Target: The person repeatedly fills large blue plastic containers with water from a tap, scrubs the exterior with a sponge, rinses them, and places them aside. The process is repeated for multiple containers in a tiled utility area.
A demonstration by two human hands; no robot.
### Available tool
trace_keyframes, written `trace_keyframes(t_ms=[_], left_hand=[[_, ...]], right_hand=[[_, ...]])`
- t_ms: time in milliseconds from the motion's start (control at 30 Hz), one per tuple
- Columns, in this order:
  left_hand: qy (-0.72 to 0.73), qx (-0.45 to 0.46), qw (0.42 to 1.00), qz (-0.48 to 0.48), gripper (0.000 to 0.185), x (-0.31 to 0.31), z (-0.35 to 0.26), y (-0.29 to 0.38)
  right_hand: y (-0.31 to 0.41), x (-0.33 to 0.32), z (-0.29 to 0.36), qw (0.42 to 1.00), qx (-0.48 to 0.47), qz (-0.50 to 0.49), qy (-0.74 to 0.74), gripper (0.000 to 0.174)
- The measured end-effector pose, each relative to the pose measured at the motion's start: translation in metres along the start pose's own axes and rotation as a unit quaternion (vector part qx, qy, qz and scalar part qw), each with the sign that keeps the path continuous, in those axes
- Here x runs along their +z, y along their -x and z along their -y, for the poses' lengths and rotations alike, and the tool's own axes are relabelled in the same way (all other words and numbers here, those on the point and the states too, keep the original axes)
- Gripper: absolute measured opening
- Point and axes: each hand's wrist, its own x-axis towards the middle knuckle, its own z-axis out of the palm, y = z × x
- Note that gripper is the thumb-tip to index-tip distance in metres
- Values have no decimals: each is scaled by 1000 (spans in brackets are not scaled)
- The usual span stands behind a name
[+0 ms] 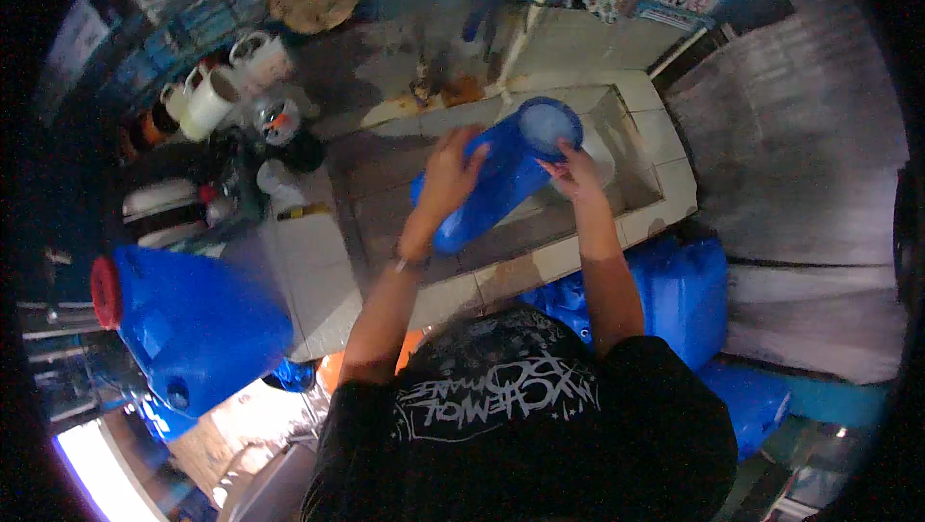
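Observation:
A long blue plastic container [488, 197] lies tilted over a tiled sink basin [390, 215], its round end with a pale centre facing up and right. My left hand [452, 168] clasps its left side, slightly blurred. At the lower edge of that round end, my right hand [574, 171] grips with thumb and fingers. Behind the right hand, a white round thing [600, 160] shows in part; I cannot tell what it is. A tap [421, 84] stands at the basin's back edge.
Mugs [209, 103], a clear glass or jar [278, 119] and bottles crowd the left counter. A big blue drum [202, 323] with a red cap stands at lower left. Blue jerrycans [683, 298] sit under the basin's right front edge. A pale pipe [531, 23] rises behind.

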Motion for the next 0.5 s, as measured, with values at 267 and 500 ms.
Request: trace_keyframes(t_ms=[267, 500], left_hand=[[-220, 169, 957, 82, 33, 164, 24, -117], [-394, 284, 843, 233, 25, 168, 48, -150]], right_hand=[[14, 19, 41, 991, -97, -21, 88, 49], [5, 6, 56, 911, -182, 1, 371, 40]])
